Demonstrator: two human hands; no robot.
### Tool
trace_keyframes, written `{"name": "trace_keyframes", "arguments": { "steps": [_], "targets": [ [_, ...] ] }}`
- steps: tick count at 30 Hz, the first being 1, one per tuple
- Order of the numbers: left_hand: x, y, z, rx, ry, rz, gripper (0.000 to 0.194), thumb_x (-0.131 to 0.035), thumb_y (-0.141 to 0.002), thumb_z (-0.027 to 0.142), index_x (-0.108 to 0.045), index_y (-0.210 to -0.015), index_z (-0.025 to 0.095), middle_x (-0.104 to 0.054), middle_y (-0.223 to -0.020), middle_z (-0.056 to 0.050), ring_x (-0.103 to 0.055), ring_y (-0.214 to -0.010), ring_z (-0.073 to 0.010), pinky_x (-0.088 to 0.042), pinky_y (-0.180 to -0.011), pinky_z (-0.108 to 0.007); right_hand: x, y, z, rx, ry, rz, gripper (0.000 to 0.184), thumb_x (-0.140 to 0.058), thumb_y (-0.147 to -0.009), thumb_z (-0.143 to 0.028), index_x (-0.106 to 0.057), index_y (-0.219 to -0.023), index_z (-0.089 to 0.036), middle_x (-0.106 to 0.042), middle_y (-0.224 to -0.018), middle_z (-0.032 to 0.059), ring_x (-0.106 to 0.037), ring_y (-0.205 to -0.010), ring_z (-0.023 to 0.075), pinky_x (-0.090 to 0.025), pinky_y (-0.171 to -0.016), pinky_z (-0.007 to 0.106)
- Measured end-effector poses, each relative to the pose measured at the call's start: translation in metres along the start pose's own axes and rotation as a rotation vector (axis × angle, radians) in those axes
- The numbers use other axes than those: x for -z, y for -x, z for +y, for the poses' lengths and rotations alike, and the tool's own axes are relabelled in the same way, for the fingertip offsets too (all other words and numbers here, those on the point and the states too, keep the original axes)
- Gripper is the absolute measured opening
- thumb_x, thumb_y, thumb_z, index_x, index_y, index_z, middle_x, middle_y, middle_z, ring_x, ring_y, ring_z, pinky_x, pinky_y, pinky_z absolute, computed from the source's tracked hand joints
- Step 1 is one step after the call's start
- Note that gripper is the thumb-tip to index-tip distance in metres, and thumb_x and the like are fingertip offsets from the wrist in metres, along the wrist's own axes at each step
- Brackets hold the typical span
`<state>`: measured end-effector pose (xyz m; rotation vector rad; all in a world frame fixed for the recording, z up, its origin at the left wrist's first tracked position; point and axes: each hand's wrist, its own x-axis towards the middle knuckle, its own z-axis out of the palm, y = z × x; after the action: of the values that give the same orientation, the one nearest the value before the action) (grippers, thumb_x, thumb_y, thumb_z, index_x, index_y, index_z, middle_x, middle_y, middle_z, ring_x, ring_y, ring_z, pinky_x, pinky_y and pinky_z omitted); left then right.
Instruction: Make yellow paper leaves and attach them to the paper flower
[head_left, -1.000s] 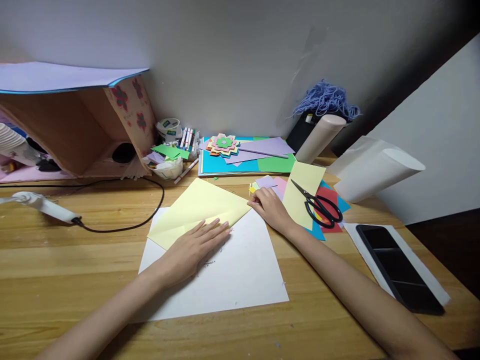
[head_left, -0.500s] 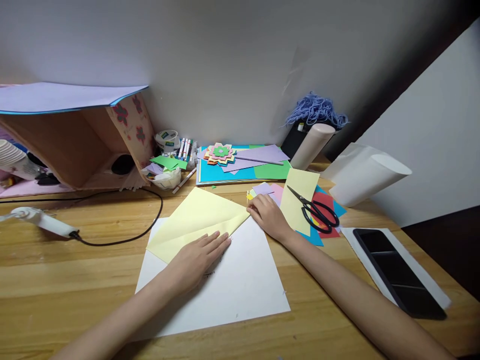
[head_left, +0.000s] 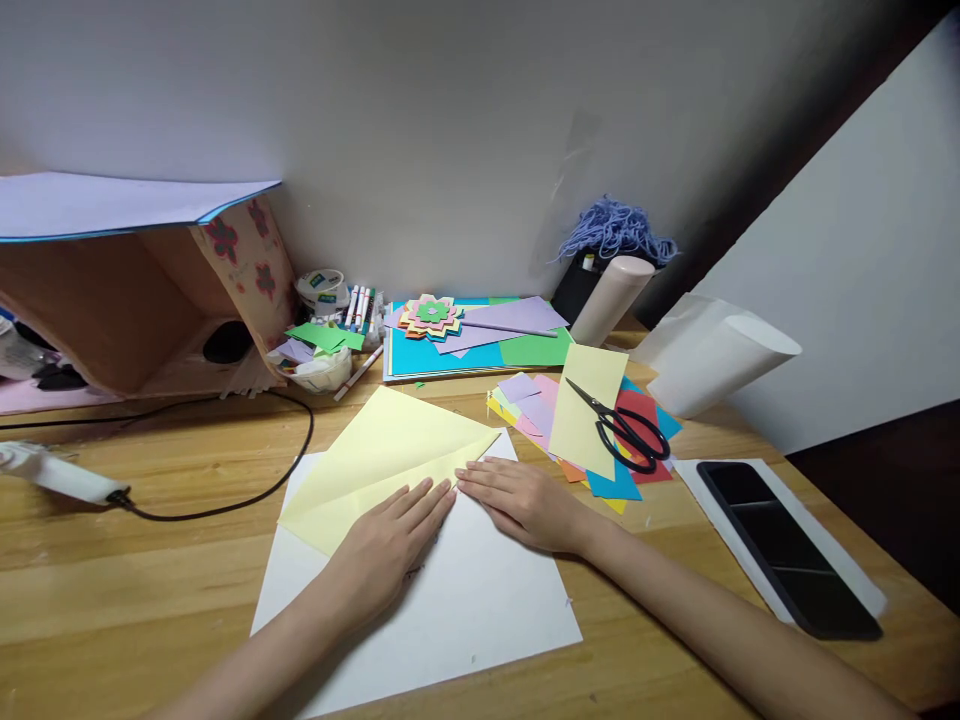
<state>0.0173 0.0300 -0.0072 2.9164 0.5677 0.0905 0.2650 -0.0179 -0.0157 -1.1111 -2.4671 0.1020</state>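
A pale yellow sheet of paper (head_left: 382, 440), with a folded strip along its near edge, lies partly over a white sheet (head_left: 480, 610) on the wooden table. My left hand (head_left: 390, 530) rests flat on the folded edge, its fingers stretched out. Beside it, my right hand (head_left: 525, 500) has its fingers extended, with the tips on the fold's edge close to my left fingertips. Neither hand grasps anything. Part of the fold is hidden under my left hand.
Black-handled scissors (head_left: 630, 435) lie on coloured paper pieces (head_left: 536, 405) to the right. Nearby is a dark phone (head_left: 787, 550). Behind are a layered paper flower (head_left: 431, 315), a scrap-filled tub (head_left: 322, 370) and a pinkish cylinder (head_left: 613, 298). A black cable (head_left: 225, 515) curves at left.
My right hand has moved from the yellow paper's right corner down and left along the fold, towards my left hand. My left hand stays on the fold. The view has shifted slightly.
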Motion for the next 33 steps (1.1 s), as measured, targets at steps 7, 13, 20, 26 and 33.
{"name": "trace_keyframes", "arguments": {
  "steps": [7, 13, 20, 26, 33],
  "targets": [
    [0.0, -0.001, 0.001, -0.004, -0.048, 0.026, 0.07, -0.033, -0.078, -0.001, -0.017, -0.142, 0.02, -0.032, -0.144, -0.003, -0.032, -0.131, -0.0198, -0.038, -0.103, -0.036, 0.005, 0.005, 0.017, -0.103, -0.003, 0.04, 0.04, -0.042, -0.086, -0.011, -0.051, -0.125, -0.017, -0.057, -0.124, 0.0072, -0.05, -0.118, 0.0172, -0.042, -0.102, 0.038],
    [0.0, 0.0, 0.004, 0.011, -0.073, 0.019, 0.068, -0.031, -0.078, -0.002, -0.019, -0.142, 0.019, -0.032, -0.144, -0.003, -0.033, -0.131, -0.0194, -0.039, -0.103, -0.035, 0.009, 0.011, 0.033, -0.2, -0.005, 0.07, 0.037, -0.045, -0.084, -0.01, -0.056, -0.119, -0.017, -0.06, -0.12, 0.0065, -0.054, -0.114, 0.0168, -0.041, -0.103, 0.037],
    [-0.001, 0.001, 0.003, 0.028, -0.029, 0.021, 0.065, -0.03, -0.081, 0.0, -0.019, -0.142, 0.02, -0.032, -0.144, -0.004, -0.032, -0.131, -0.0201, -0.039, -0.102, -0.037, 0.011, 0.015, 0.039, -0.267, 0.023, 0.129, 0.036, -0.046, -0.083, -0.011, -0.058, -0.115, -0.019, -0.063, -0.116, 0.0054, -0.057, -0.109, 0.018, -0.044, -0.1, 0.04],
    [0.0, -0.002, 0.006, 0.032, -0.008, 0.033, 0.059, -0.031, -0.081, 0.001, -0.028, -0.138, 0.017, -0.036, -0.142, -0.007, -0.036, -0.129, -0.0217, -0.04, -0.101, -0.039, 0.01, 0.01, 0.029, -0.181, 0.128, 0.106, 0.037, -0.046, -0.083, -0.011, -0.056, -0.119, -0.014, -0.06, -0.119, 0.0095, -0.053, -0.114, 0.022, -0.044, -0.099, 0.044],
    [0.0, -0.003, 0.006, 0.04, -0.004, 0.013, 0.057, -0.035, -0.081, 0.003, -0.031, -0.137, 0.015, -0.037, -0.142, -0.008, -0.038, -0.127, -0.0238, -0.042, -0.1, -0.039, 0.006, -0.002, 0.003, 0.019, 0.046, -0.054, 0.043, -0.045, -0.084, -0.01, -0.048, -0.127, -0.012, -0.054, -0.128, 0.0072, -0.045, -0.123, 0.0206, -0.042, -0.101, 0.038]
  ]
}}
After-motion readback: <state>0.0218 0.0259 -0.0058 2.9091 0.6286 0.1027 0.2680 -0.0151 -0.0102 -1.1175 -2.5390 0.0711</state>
